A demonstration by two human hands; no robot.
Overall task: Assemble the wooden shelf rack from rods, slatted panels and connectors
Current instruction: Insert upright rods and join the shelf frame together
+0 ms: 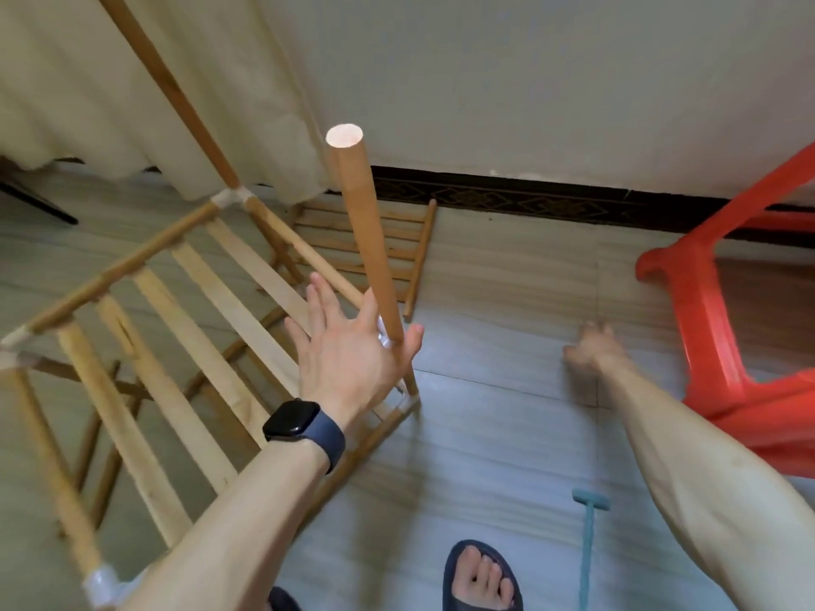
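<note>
1. Here, nearest the viewer, a foot in a dark blue sandal [480, 575] stands on the pale grey tiled floor [485, 434], beside a teal long-handled plastic tool [588, 540].
2. The left forearm, wearing a black smartwatch on a blue strap [304, 423], extends over the half-built pale wooden rack [123, 269]. The rack stands on the floor, with a slatted shelf fitted between its rods.
3. Left hand [353, 350]: the grip is wide, with fingers straight and spread. The round brown wooden upright rod [368, 240] sits in the fork of thumb and forefinger, unclasped.
4. The rod rises from the rack's near right corner, and a translucent plastic connector [384, 339] shows just at the hand. The step is judged to be seating this upright. To do it well, hold low by the joint, set the rod plumb, and press straight down along its axis. Sideways force would likely strain the connector.
5. Right hand [593, 348]: the arm is stretched forward and down toward the floor, well apart from the rack. The hand is blurred, so its grip cannot be told.
6. Farthest are a spare slatted wooden panel [375, 249] at the foot of the wall, a red plastic chair [705, 328] and a cream curtain [66, 81].
</note>
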